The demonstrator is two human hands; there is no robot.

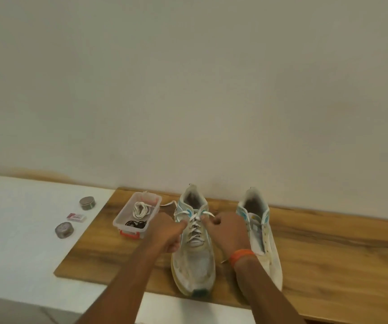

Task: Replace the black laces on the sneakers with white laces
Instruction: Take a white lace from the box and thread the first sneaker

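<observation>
Sneakers: two pale, scuffed sneakers stand side by side on a wooden board, toes toward the camera, heels toward the wall.
Left sneaker: white lace already criss-crossed up the eyelets; its loose ends run out sideways at the top, one trailing left toward the box.
Right sneaker: no lace can be seen in its eyelets; tongue exposed, partly hidden behind the right forearm.
Left hand: fingers curled closed, pinching the left end of the white lace at the top left eyelets.
Right hand: also closed in a fist-like pinch on the right end of the same lace, at the top right eyelets.
Wristband: orange, on the right wrist.
Plastic box: clear, with a red clasp at its near end, just left of the left sneaker on the board; a coiled white lace lies in its far half, a bundle of black laces in its near half.
White counter: under and left of the board.
Round tins: two small ones on the counter, well left of the box, one nearer and one farther.
Small packet: pink and white, between the two tins.
Wall: plain, pale, behind the board.
</observation>
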